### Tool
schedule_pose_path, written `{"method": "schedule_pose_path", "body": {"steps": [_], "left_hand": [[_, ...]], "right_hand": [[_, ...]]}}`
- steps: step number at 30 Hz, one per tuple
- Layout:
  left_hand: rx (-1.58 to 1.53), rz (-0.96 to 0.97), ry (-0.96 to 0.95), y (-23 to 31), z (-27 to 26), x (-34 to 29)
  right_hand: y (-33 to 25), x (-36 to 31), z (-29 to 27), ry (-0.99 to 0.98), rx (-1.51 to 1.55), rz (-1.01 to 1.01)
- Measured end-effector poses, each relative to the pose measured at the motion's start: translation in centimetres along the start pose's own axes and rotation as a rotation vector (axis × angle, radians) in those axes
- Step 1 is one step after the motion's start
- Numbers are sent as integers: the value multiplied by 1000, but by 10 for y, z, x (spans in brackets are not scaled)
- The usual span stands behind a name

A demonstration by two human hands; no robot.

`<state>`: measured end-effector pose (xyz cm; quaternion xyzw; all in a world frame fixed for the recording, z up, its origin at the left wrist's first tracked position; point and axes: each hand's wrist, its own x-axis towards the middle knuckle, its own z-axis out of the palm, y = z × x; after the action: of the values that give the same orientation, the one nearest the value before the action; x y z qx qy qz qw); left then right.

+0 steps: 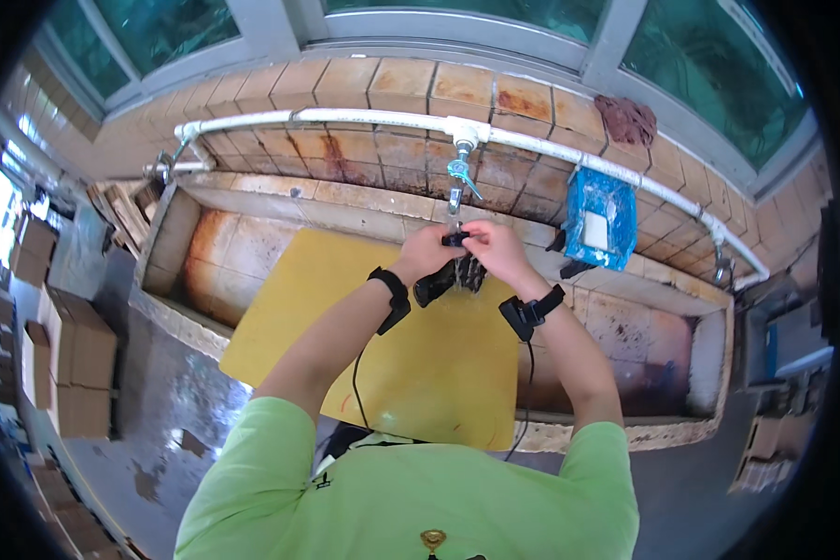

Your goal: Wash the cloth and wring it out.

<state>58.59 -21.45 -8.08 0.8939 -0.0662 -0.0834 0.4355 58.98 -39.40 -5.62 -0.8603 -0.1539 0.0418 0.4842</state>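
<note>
Both hands are closed on a wet black item, soft and cloth-like (433,287), beneath the tap (457,172). My left hand (423,252) grips its upper edge from the left. Opposite it, my right hand (497,250) pinches the same edge, fingertips close to the left ones. The item's lower parts hang toward a yellow board (420,373), and its exact kind is unclear. Water runs from the spout over it. Each wrist wears a black strap with a small box and a cable.
The board lies across a long tiled trough (224,245) with raised stone edges. A blue basket (632,219) holding a white block hangs from the white pipe (364,117). Dark scraps (577,269) lie below it. A brownish rag (627,121) rests on the ledge; cardboard boxes (79,350) stand left.
</note>
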Motion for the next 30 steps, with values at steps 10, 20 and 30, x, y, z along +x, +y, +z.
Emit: {"method": "schedule_pose_path", "body": {"steps": [10,20,30], "left_hand": [[229,231,5,-6,-5,0],[-848,129,386,-8,8,-23],[-1157,-394,21,-31,0,-47]], "right_hand": [[-16,-4,-47,-37,-122,-26],[43,16,50,9,67,68],[-8,1,77,319,-297,-56]]}}
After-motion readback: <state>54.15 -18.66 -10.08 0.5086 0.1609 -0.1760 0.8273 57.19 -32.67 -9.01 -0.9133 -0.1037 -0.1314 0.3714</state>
